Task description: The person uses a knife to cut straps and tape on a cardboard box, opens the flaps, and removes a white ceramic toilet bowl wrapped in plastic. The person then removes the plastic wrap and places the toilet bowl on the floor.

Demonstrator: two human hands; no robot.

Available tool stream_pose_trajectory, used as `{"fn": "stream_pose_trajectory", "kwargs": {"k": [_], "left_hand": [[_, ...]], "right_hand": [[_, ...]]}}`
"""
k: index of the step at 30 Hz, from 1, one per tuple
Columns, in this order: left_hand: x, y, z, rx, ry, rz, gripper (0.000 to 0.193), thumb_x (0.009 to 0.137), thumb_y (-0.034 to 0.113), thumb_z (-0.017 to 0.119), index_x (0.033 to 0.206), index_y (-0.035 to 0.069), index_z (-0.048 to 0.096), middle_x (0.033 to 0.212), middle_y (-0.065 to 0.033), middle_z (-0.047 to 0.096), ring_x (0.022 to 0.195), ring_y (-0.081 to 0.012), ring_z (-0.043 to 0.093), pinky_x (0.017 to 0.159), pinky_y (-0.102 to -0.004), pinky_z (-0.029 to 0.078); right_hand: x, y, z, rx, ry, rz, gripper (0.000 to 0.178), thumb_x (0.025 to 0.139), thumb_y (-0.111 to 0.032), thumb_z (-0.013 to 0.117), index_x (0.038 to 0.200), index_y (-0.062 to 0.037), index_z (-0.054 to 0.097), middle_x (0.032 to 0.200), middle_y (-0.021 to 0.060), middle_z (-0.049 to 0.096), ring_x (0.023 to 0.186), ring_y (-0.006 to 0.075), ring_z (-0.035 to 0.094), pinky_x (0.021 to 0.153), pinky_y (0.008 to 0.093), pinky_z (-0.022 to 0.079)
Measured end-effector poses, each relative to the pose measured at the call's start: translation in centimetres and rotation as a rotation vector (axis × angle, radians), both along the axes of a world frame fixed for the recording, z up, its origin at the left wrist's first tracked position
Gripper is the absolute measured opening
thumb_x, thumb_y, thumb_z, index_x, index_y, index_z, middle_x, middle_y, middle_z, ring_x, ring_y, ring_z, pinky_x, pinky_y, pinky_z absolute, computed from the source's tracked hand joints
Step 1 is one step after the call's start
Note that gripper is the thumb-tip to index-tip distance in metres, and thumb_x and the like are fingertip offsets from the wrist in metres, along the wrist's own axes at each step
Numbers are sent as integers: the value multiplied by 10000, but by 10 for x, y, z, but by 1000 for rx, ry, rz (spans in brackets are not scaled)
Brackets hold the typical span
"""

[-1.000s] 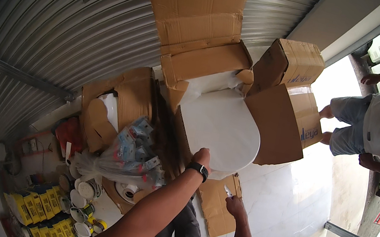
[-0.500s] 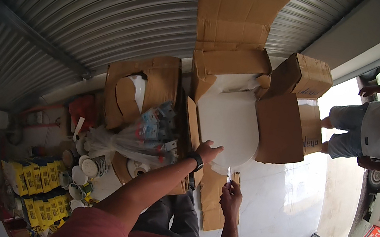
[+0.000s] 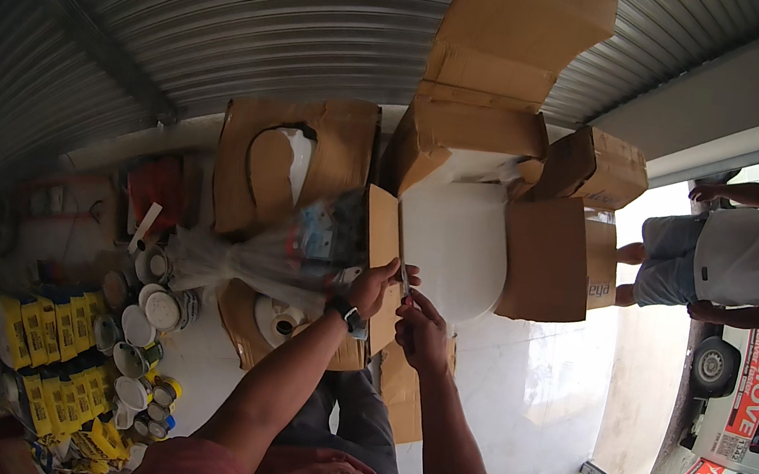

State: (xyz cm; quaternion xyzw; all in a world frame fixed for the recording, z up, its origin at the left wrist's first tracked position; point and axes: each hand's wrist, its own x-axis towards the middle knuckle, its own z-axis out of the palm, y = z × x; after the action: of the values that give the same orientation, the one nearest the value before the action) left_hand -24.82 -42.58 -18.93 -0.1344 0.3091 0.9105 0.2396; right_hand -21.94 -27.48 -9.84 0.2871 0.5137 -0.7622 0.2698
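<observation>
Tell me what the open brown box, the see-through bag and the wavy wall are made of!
The box looks like dull cardboard: brown, with creased flaps. The bag is probably thin, filmy plastic, since blue packets show through. The wall seems to be metal, given its grey sheen along the ridges.

The right hand (image 3: 425,332) grips a slim tool (image 3: 404,280) (left hand (image 3: 371,290) just beside) near a cardboard flap (image 3: 381,225).
</observation>
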Motion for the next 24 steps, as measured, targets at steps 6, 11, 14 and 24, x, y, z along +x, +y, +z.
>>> {"fn": "stream_pose_trajectory", "kwargs": {"k": [6, 11, 14, 24], "left_hand": [[8, -7, -21, -301, 70, -28, 256, 997, 146, 612, 1180, -16, 690, 1090, -76, 716, 1110, -189, 633, 1036, -346, 441], [13, 5, -33, -472, -47, -51, 212, 965, 75, 597, 1113, -30, 706, 1028, -85, 735, 960, -191, 686, 893, -330, 521], [13, 12, -33, -514, -87, -23, 207, 976, 82, 573, 1091, -27, 706, 1021, -88, 735, 961, -191, 686, 876, -333, 527], [5, 3, -12, -514, -241, 64, 319, 1012, 215, 585, 1261, 39, 679, 1139, -35, 739, 1058, -138, 633, 893, -306, 453]], "right_hand": [[11, -6, -35, 589, 414, 341, 538, 891, -74, 679, 1408, 8, 558, 826, 30, 637, 592, 86, 557, 504, 262, 444], [24, 3, -46, 504, 370, 347, 531, 880, -96, 669, 1391, 6, 565, 847, 53, 666, 573, 74, 540, 494, 253, 430], [25, 5, -45, 508, 385, 321, 515, 879, -95, 657, 1377, 9, 573, 883, 62, 676, 614, 82, 552, 532, 254, 438], [4, -4, -62, 346, 183, 285, 455, 887, -100, 663, 1332, -37, 597, 923, 55, 689, 775, 110, 618, 716, 293, 521]]}}
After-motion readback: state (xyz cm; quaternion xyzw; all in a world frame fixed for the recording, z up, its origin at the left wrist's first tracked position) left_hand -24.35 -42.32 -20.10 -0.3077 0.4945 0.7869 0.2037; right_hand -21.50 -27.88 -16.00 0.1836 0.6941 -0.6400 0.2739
